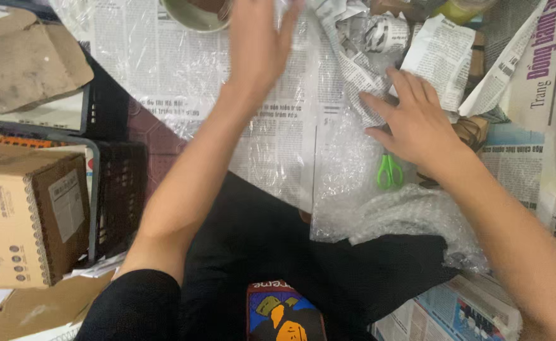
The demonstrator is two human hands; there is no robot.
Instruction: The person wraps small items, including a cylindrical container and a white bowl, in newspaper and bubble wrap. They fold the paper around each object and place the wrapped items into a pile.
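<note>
Newspaper (353,69) under flat hands (417,120)

Crumpled newspaper (360,50) and clear bubble wrap (278,126), flat over newsprint

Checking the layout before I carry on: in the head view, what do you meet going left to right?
Cardboard box → black plastic crate → left hand → green-handled scissors → right hand → newspaper with purple headline.
</note>
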